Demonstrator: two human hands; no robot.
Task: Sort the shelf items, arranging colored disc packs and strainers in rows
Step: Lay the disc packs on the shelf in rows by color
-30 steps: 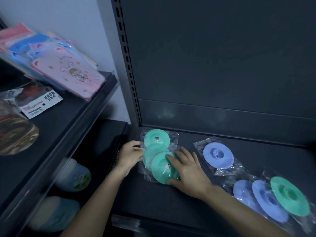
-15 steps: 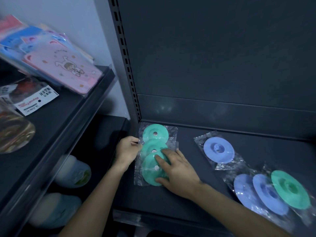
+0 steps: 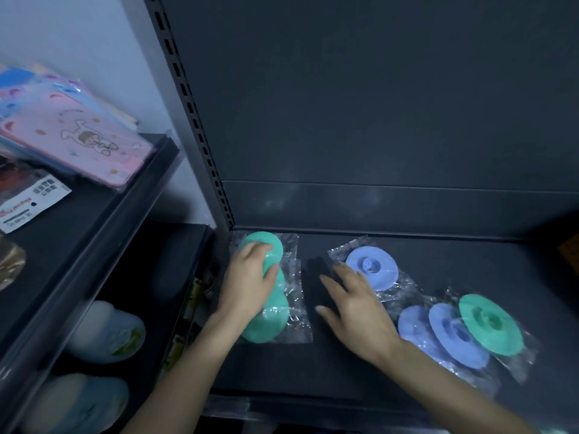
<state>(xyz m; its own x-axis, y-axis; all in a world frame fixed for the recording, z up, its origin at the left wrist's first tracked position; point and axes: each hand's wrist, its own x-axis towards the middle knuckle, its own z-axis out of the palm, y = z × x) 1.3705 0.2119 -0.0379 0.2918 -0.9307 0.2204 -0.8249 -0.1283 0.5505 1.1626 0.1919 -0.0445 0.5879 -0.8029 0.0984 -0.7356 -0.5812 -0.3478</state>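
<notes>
A column of green disc packs [image 3: 272, 321] in clear bags lies at the left end of the dark shelf [image 3: 344, 374]. My left hand [image 3: 250, 277] rests flat on top of them, fingers spread over the rear disc. My right hand [image 3: 354, 302] hovers open over the bare shelf, fingertips touching the bag of a single blue disc pack [image 3: 374, 272]. To the right lie two more blue disc packs [image 3: 451, 335] overlapped by a green disc pack [image 3: 490, 324].
The slotted upright post [image 3: 200, 133] and shelf back panel bound the workspace. A neighbouring shelf on the left holds pink and blue cartoon packs [image 3: 75, 142] and a labelled box [image 3: 31, 202]. Below it sit rounded pale packages [image 3: 106, 333].
My right hand left the green packs and moved right toward the single blue pack. My left hand shifted from the packs' left edge onto their top. The green discs now lie in a straighter column.
</notes>
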